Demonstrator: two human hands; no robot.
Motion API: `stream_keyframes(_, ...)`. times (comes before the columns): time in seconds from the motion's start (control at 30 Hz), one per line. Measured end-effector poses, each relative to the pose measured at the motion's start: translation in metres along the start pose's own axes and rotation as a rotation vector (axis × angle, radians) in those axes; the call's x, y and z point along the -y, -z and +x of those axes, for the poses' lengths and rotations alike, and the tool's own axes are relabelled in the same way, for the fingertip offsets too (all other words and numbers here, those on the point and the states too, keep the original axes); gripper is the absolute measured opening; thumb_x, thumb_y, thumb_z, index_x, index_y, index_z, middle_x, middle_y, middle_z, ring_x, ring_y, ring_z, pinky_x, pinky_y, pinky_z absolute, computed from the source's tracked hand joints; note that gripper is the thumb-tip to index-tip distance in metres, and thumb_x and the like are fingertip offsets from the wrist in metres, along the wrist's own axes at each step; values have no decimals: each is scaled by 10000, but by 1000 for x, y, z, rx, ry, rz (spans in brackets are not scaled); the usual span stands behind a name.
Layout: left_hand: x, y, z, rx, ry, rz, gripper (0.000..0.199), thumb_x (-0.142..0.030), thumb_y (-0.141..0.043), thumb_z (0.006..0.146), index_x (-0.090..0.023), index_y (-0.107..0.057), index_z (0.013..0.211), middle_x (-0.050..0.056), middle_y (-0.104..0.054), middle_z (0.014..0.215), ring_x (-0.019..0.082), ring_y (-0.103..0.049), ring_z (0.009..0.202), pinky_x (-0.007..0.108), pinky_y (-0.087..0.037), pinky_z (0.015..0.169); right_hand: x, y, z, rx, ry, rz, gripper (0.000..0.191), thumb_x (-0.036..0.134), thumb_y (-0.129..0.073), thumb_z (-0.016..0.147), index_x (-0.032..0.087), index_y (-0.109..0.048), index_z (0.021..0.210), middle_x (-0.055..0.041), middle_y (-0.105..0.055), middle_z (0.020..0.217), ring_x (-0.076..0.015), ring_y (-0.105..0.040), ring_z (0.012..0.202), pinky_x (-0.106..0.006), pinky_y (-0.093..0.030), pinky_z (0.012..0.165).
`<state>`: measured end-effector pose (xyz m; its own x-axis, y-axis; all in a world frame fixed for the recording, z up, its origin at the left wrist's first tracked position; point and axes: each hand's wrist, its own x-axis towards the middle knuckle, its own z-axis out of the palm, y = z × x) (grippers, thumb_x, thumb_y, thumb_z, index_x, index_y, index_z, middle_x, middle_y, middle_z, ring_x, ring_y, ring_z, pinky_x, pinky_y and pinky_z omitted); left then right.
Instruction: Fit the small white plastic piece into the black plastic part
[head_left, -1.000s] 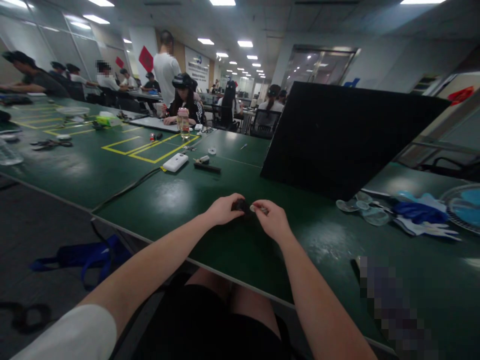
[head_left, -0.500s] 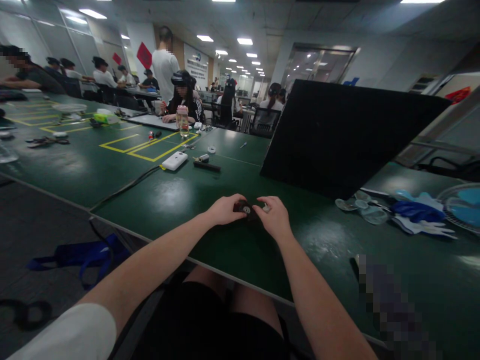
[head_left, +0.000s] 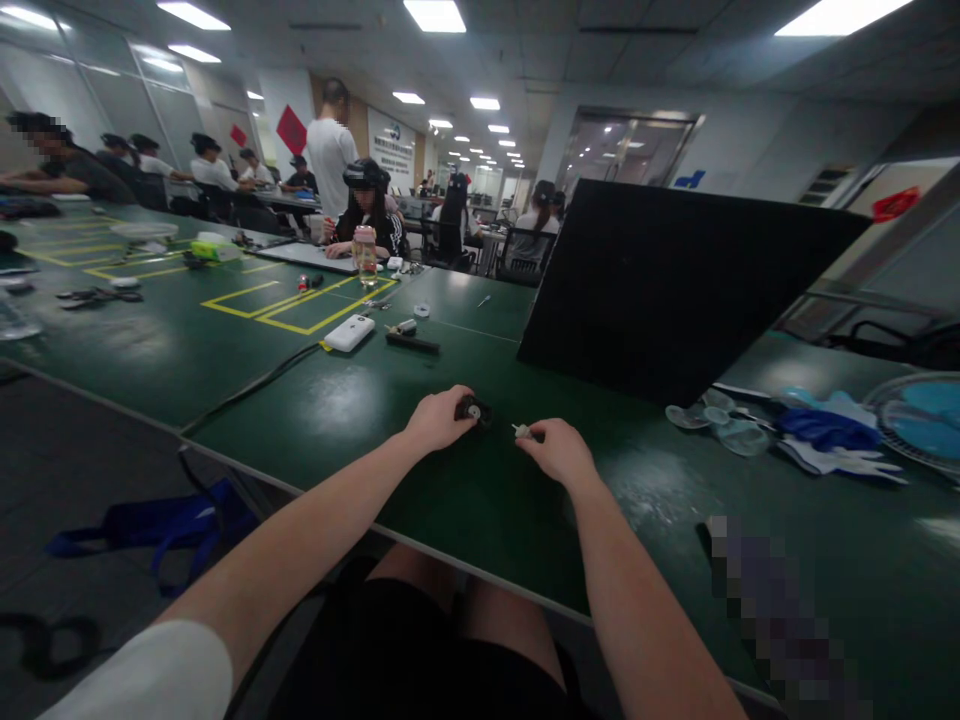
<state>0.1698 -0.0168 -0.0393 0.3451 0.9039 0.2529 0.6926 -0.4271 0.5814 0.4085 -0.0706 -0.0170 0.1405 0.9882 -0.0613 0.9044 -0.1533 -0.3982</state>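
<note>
Above the green table (head_left: 465, 520), my left hand (head_left: 439, 418) is closed on a small dark part (head_left: 480, 412) with a pale round piece on its face. To the right, my right hand (head_left: 559, 448) pinches a small whitish part (head_left: 523, 431), whose thin tip points left toward the dark part. A gap separates the two parts. Beyond my hands lie a dark bar (head_left: 412, 343) and a white box-shaped device (head_left: 349, 333) with a cable.
A large black panel (head_left: 675, 290) stands tilted at the back right. Blue and white gloves (head_left: 832, 430) and a fan (head_left: 926, 415) lie at the right. A bottle (head_left: 365, 258) stands near a seated person (head_left: 367, 215).
My hands have moved apart, with the right hand shifting right and slightly nearer. The whitish part now shows more clearly at my right fingertips.
</note>
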Motion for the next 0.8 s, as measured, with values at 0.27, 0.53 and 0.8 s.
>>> stream_keyframes(0.27, -7, 1, -1, -8, -81, -5, 481, -339, -708, 807, -256, -578, 1262, 52, -714, 1152, 243, -670, 1057, 359, -518, 919, 16, -6, -12, -81, 209, 217, 317, 388, -649, 855, 256, -673, 1141, -31, -720, 966, -186, -654, 784, -299, -497, 656)
stream_keyframes(0.53, -8, -1, -2, 18, -146, -15, 461, -351, -717, 795, -255, -597, 1230, 52, -722, 1112, 241, -678, 1047, 356, -522, 916, 20, -9, -16, -136, 275, 313, 315, 375, -590, 898, 247, -671, 1173, -41, -723, 1022, -178, -655, 784, -310, -526, 667)
stream_keyframes(0.8, -10, 1, -5, 68, -104, -54, 474, -419, -728, 769, -263, -590, 1195, 26, -731, 999, 219, -699, 900, 337, -538, 813, 27, -13, -16, -145, 216, 214, 322, 496, -561, 911, 225, -735, 927, -22, -718, 811, -162, -617, 662, -280, -439, 581)
